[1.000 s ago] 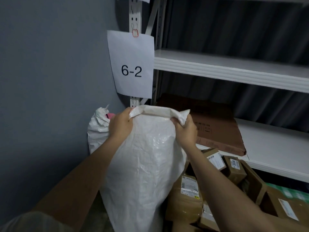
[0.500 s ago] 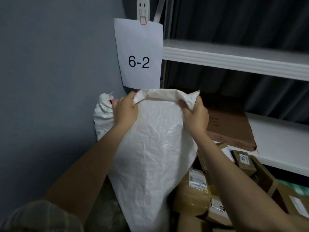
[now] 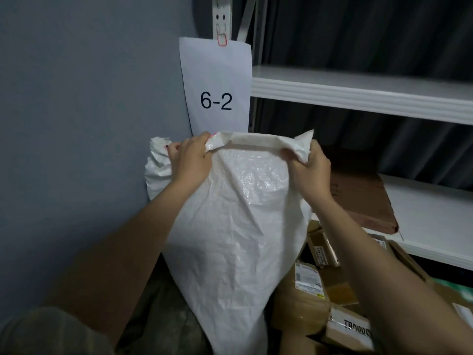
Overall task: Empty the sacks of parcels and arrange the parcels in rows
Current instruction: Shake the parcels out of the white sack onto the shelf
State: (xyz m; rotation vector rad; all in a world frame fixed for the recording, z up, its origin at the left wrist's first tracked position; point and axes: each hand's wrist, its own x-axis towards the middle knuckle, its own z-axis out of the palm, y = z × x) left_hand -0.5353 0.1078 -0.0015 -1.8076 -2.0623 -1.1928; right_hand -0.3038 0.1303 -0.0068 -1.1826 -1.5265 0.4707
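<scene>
A white woven sack (image 3: 238,226) hangs upright in front of me, its folded top edge stretched between my hands. My left hand (image 3: 189,162) grips the top left corner; my right hand (image 3: 308,170) grips the top right corner. Several brown cardboard parcels (image 3: 309,290) with white labels lie heaped on the floor to the sack's right, partly hidden by my right forearm. A second white sack (image 3: 157,170) stands behind the first, against the grey wall.
White shelf boards (image 3: 358,90) run along the right; the lower shelf (image 3: 435,219) carries a flat brown carton (image 3: 363,198). A paper sign reading 6-2 (image 3: 216,85) hangs on the shelf post. The grey wall (image 3: 76,124) closes the left side.
Both hands have raised the sack's top edge and pulled it wider apart. The view has shifted slightly with them.
</scene>
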